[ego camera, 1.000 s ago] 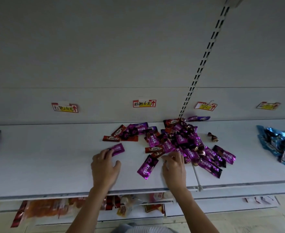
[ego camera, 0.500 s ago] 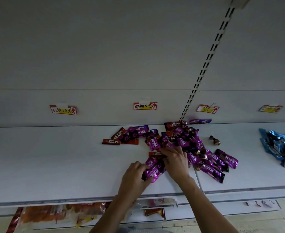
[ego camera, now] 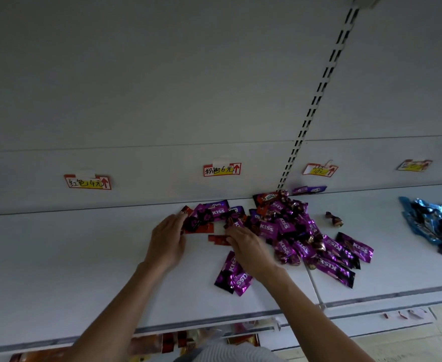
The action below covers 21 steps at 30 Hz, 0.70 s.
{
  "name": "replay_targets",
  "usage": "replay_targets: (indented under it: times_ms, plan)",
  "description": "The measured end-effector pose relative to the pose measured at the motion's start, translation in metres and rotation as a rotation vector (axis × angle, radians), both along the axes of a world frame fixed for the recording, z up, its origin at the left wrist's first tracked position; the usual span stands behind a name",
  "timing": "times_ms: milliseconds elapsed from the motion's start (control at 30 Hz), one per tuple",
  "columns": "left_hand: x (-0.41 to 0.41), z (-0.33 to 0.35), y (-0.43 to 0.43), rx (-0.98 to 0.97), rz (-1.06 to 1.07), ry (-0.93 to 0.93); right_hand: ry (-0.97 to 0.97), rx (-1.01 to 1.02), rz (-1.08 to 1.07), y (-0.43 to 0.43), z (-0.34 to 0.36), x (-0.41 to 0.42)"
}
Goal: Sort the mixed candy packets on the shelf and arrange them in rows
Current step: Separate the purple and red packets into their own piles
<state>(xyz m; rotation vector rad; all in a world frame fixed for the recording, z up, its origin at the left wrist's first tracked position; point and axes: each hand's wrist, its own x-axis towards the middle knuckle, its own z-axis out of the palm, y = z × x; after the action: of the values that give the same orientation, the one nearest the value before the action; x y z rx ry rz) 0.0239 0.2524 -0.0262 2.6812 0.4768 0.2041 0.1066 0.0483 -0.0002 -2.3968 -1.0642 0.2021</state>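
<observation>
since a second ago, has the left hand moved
Yes: the left hand moved away from the front edge of the shelf, back toward the 6元 price tag, and now reaches the left end of the candy pile.

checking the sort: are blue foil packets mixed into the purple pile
No, shiny blue foil packets lie apart, right of the purple packet pile.

Both my bare forearms extend forward, palms down. My left hand (ego camera: 166, 241) lies flat, fingers nearly straight. My right hand (ego camera: 246, 248) arches, fingertips bent downward.
</observation>
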Motion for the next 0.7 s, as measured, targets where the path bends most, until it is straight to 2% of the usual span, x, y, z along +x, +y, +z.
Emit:
replay_targets:
  times_ms: [67, 200, 300, 500, 700]
  plan:
    - [0.003, 0.001, 0.001, -0.013, -0.022, 0.03, 0.073, -0.016, 0.011, 0.003, -0.006, 0.0]
    - [-0.003, 0.001, 0.006, -0.016, 0.006, 0.002, -0.064, -0.044, -0.191, -0.014, -0.013, 0.016]
    - [-0.01, -0.001, 0.009, -0.036, 0.06, -0.001, -0.079, -0.066, -0.286, -0.015, -0.015, 0.023]
    - [-0.014, -0.001, 0.009, -0.156, 0.16, -0.064, -0.008, -0.125, -0.19, 0.008, -0.015, 0.016]
    - [-0.022, 0.0, 0.007, -0.18, 0.164, -0.099, -0.188, 0.056, -0.208, 0.001, -0.023, 0.014]
